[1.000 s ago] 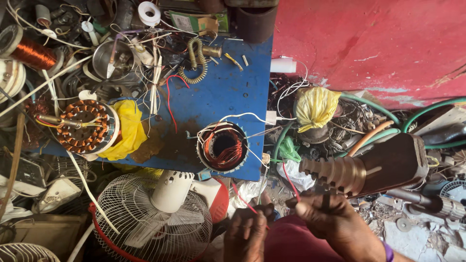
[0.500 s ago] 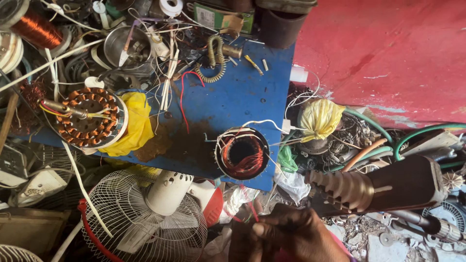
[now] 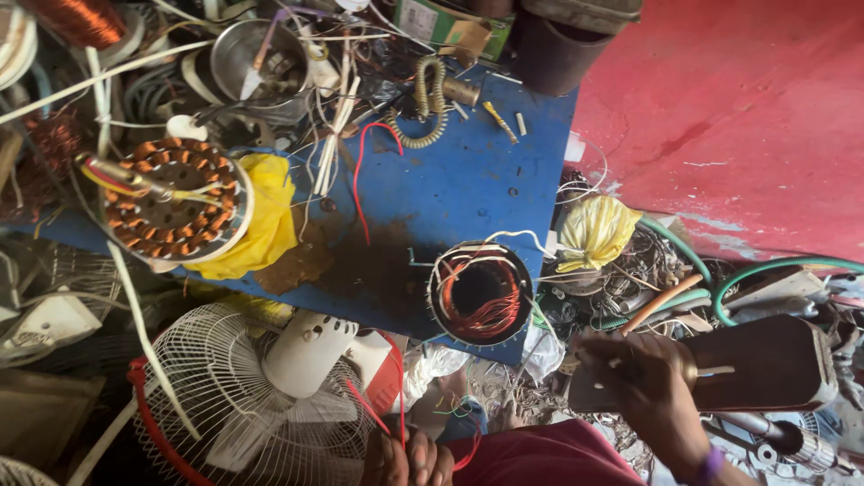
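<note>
While the right hand (image 3: 643,382) lies over the near end of a dark winding tool (image 3: 765,364) at the lower right, its fingers curl about the tool's left part — the grip looks closed on it, a thin metal pin sticking out just past the knuckles. The left hand (image 3: 409,457) sits low at the bottom edge, fingers bunched tight; thin red wire (image 3: 396,396) runs up from it, though whether the fingers pinch the wire I cannot tell.

Between the hands and farther up, a round stator (image 3: 479,292) with copper windings rests on the near corner of the blue table (image 3: 450,189), white leads trailing from its rim. A larger stator (image 3: 171,198) with copper coils around its ring lies at the table's left end, touching a yellow rag (image 3: 265,220). A coiled cord (image 3: 423,108) lies toward the table's far edge.

Below the table stands a white fan (image 3: 261,405), its wire guard facing up. A yellow bag (image 3: 598,232) sits just right of the table among tangled wires, with green hose (image 3: 765,270) curving beside it and a red surface (image 3: 747,108) beyond.
</note>
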